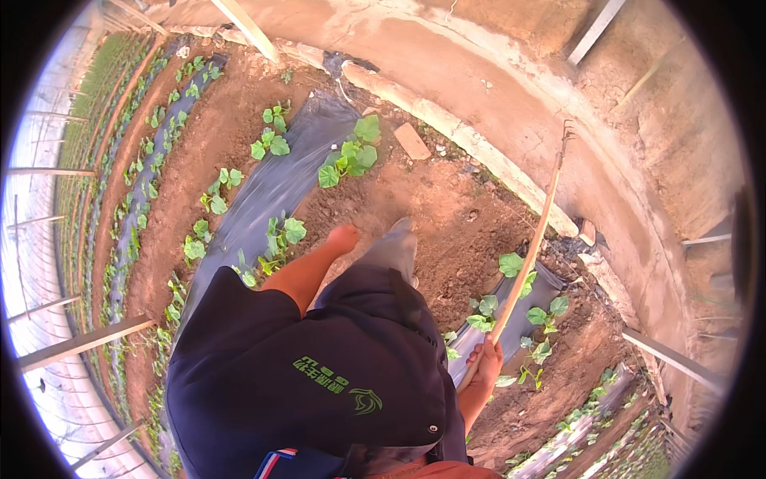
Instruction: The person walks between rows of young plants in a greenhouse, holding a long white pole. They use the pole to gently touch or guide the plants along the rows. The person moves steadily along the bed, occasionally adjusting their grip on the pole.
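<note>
My right hand (pixel 486 362) is closed around the wooden handle of a long-handled cultivator (pixel 532 242). The tool slants up and away to the right, its small bent metal tines (pixel 567 129) raised over the pale walkway. My left hand (pixel 344 238) hangs over the bare soil beside my grey trouser leg (pixel 389 248). It is blurred and looks curled, with no tool visible in it. Leafy seedlings (pixel 286 236) growing along black plastic mulch (pixel 257 194) stand just left of that hand. More seedlings (pixel 483 312) rise near my right hand, on another mulched row (pixel 544 284).
A dark apron (pixel 311 383) bearing writing covers my front. One brick (pixel 412 141) lies on the soil near the low edging (pixel 431 111) of the walkway (pixel 502 96). Posts (pixel 90 342) stand among further planted rows on the left, and another post (pixel 670 359) slants at the right.
</note>
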A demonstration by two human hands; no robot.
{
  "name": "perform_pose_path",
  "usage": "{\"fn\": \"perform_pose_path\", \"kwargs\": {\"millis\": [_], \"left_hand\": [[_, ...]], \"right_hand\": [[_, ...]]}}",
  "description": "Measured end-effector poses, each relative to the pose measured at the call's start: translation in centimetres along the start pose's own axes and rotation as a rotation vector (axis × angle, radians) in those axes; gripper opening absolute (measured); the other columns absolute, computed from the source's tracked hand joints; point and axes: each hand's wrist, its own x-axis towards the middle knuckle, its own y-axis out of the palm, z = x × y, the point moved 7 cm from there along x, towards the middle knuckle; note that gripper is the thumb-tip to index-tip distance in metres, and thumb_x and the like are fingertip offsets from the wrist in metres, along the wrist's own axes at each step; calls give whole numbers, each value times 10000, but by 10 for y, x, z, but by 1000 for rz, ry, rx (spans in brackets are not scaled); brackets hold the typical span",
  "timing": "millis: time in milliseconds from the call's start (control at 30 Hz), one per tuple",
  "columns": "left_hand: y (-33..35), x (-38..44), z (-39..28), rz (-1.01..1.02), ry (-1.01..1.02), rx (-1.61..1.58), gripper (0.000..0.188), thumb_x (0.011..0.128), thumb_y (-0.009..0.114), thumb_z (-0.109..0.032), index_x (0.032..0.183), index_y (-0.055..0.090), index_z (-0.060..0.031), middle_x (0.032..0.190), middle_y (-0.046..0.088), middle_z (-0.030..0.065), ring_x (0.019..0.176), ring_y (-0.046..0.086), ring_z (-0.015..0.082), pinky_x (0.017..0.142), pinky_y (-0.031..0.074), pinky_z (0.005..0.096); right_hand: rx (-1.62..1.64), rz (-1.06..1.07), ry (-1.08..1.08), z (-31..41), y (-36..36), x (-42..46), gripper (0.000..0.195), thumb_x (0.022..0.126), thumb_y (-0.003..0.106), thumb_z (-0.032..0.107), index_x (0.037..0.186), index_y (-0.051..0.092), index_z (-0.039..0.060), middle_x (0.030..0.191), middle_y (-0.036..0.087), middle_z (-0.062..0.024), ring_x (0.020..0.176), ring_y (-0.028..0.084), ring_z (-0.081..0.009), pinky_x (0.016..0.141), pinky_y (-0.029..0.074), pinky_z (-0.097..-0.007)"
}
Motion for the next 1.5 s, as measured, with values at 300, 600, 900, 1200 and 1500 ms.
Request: {"fn": "perform_pose_path", "kwargs": {"millis": [300, 600, 900, 1200, 1500], "left_hand": [[20, 128, 24, 185, 105, 136, 254, 707, 716, -196, 929, 674, -78, 977, 688, 99, 932, 667, 295, 715, 566, 411], [-117, 401, -95, 231, -188, -767, 246, 854, 598, -241, 931, 727, -46, 762, 706, 110, 667, 680, 224, 530, 535, 342], [-256, 572, -199, 206, -142, -765, 173, 866, 602, -181, 949, 686, -54, 667, 634, 44, 572, 601, 142, 487, 478, 308], [-184, 555, -245, 385, 97, -272, 314, 855, 642, -331, 967, 731, -51, 722, 697, 154, 636, 681, 219, 621, 520, 366], [-195, 694, -316, 518, -235, -465, 190, 830, 556, -149, 868, 699, -30, 638, 618, 76, 511, 587, 181, 459, 476, 338]], "right_hand": [[46, -112, 44, 98, 51, 87, 278, 925, 653, 314, 1094, 586, 103, 631, 516, -9, 445, 483, -130, 369, 400, -284], [215, -182, 98, 230, 117, 115, 263, 929, 661, 267, 1109, 577, 94, 631, 535, -21, 447, 495, -138, 388, 393, -287], [413, -290, -45, 294, 120, 118, 269, 935, 648, 243, 1123, 560, 72, 634, 521, -14, 439, 488, -125, 382, 394, -271], [285, -471, -44, 386, 51, 232, 220, 940, 635, 257, 928, 563, 49, 681, 540, -25, 451, 502, -122, 374, 405, -283], [486, -307, 23, 514, -54, 395, 219, 904, 678, 205, 896, 544, 32, 654, 516, -17, 422, 494, -118, 353, 421, -286]]}}
